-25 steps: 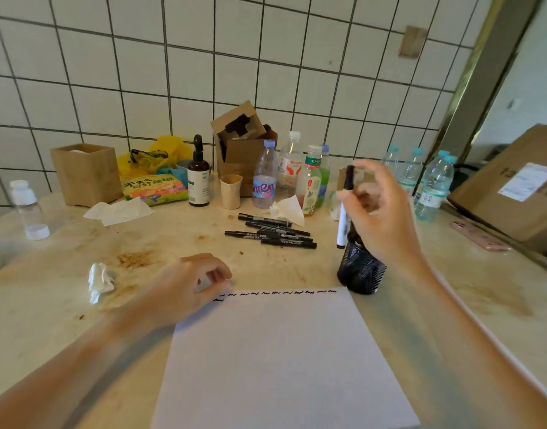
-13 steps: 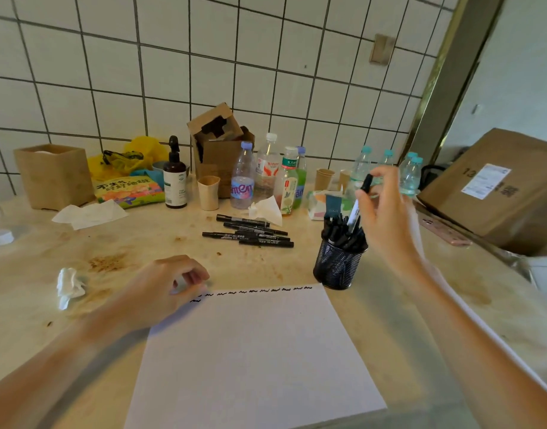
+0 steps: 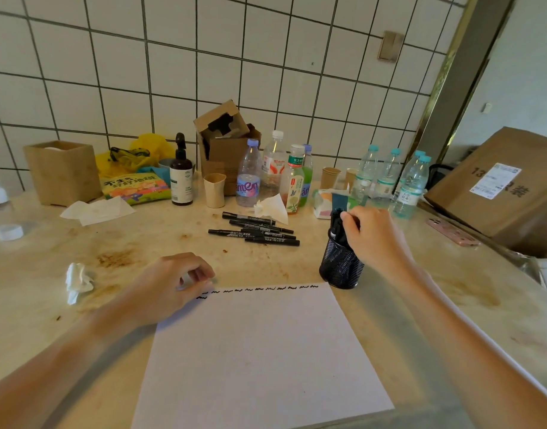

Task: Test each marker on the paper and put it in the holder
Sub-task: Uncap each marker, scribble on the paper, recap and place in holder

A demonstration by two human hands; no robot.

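Over the black mesh holder (image 3: 340, 267), the right hand (image 3: 374, 239) has its grip pinched on a marker (image 3: 337, 226) and pokes it down among the ones already inside, so it will stand up straight. Beside it the left hand (image 3: 173, 286) rests, fingers curled and holding nothing, on the paper (image 3: 260, 351) to keep it from sliding, near a row of black squiggles (image 3: 260, 288). More markers (image 3: 256, 232) wait on the worktop (image 3: 142, 243); a bottle (image 3: 249, 178) behind them has purple letters I cannot fully read.
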